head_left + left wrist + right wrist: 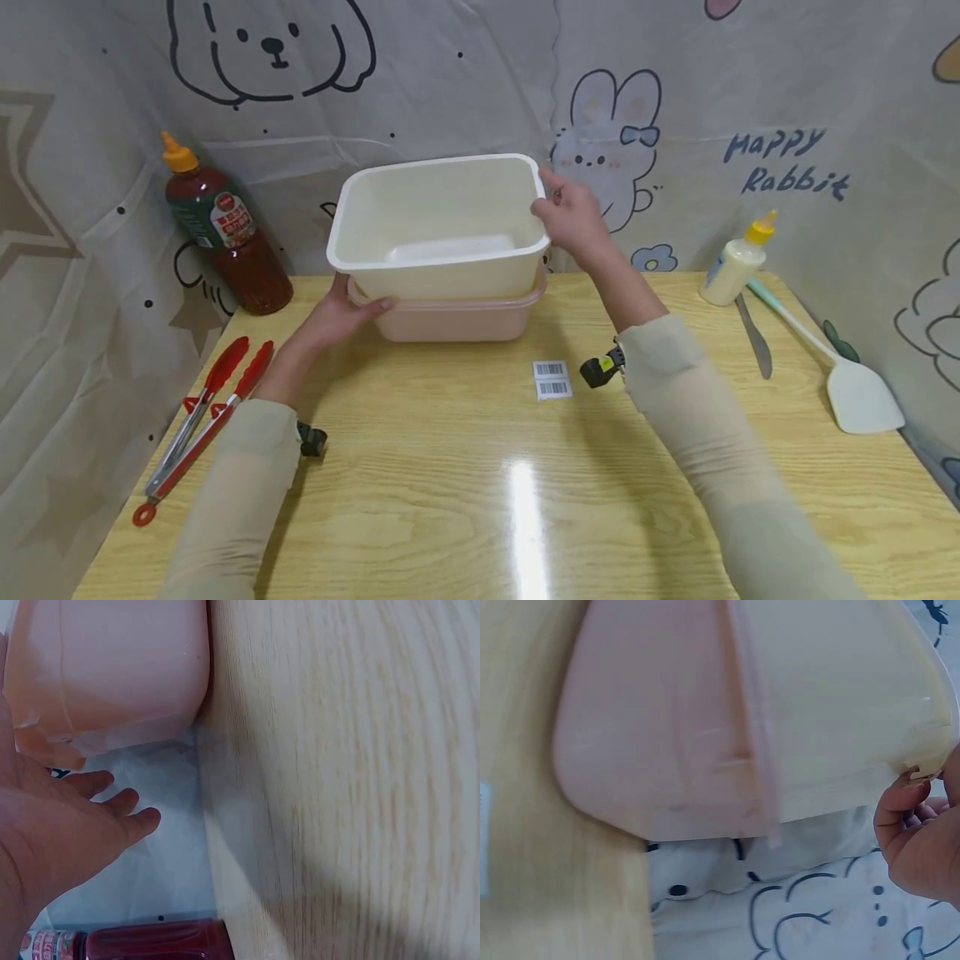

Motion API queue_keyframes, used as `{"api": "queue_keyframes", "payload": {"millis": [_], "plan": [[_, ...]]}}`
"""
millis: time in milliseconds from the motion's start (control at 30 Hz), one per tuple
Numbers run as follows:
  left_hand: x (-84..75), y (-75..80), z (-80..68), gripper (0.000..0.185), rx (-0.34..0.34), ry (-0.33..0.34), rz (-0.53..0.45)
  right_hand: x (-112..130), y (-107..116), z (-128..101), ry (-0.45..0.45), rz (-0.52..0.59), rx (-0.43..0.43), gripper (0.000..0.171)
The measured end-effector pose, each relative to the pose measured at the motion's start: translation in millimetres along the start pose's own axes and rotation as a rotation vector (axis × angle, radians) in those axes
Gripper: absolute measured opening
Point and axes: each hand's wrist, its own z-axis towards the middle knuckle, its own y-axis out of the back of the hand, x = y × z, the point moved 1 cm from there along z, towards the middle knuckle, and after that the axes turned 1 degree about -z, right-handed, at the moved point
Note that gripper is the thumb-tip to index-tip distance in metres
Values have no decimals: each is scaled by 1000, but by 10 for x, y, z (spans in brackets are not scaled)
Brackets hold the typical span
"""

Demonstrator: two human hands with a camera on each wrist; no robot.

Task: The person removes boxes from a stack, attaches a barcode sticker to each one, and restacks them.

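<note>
A cream-white plastic basin (442,208) sits partly inside a pink basin (457,321), raised and tilted so its opening faces me. My right hand (573,217) pinches the white basin's rim at its right end; the right wrist view shows that hand's (919,825) curled fingers at the rim. At the pink basin's left end, my left hand (337,317) holds the rim with its thumb along the front. In the left wrist view, the other fingers (124,802) of this hand spread loosely below the pink basin's end.
On the left stand a red sauce bottle (232,233) and red-tipped tongs (202,425). A barcode label (552,380) lies on the wooden table (420,483). To the right are a small yellow-capped bottle (735,262), a knife (753,337) and a white spatula (862,396). Printed cloth (465,100) hangs behind.
</note>
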Motion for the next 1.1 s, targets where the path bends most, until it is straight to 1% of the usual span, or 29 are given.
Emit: {"api": "queue_keyframes", "payload": {"millis": [167, 300, 400, 567, 700, 900, 967, 1100], "plan": [[31, 8, 20, 108, 3, 20, 25, 138, 133, 7, -17, 38, 7, 63], [52, 15, 37, 107, 13, 1, 42, 245, 252, -15, -8, 80, 4, 62], [62, 22, 45, 106, 26, -17, 50, 317, 362, -24, -10, 84, -13, 61], [66, 32, 63, 107, 30, -6, 35, 356, 585, -12, -19, 93, -49, 59], [66, 43, 77, 107, 15, 17, 35, 267, 778, -12, -20, 127, -69, 58], [95, 56, 54, 108, -19, 52, 83, 22, 1033, -91, -94, 85, -81, 57], [95, 54, 36, 109, -23, 53, 94, -61, 1127, -109, -107, 100, -92, 56], [79, 41, 26, 110, -27, 36, 106, -217, 1350, -161, -99, 103, -122, 54]]}}
